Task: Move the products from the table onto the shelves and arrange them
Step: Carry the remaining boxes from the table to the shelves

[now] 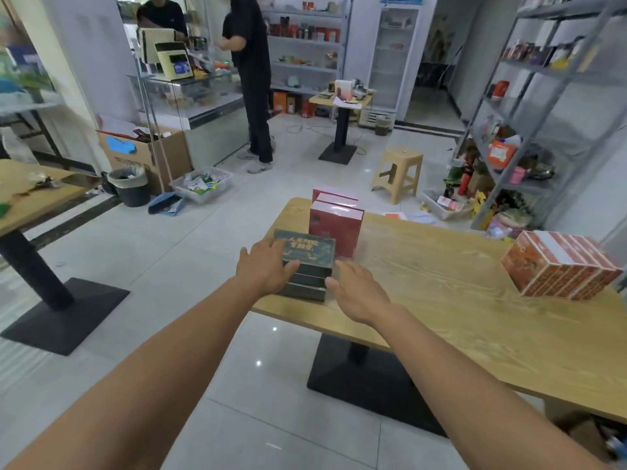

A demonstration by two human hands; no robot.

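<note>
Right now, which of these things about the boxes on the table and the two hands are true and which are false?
1. The stack of dark green boxes sits near a corner of the pale wooden table. True.
2. The tall red boxes stand right behind that stack. True.
3. The left hand rests on the tall red boxes. False: it touches the dark green stack.
4. The right hand holds a box. False: it is open beside the green stack, holding nothing.
</note>
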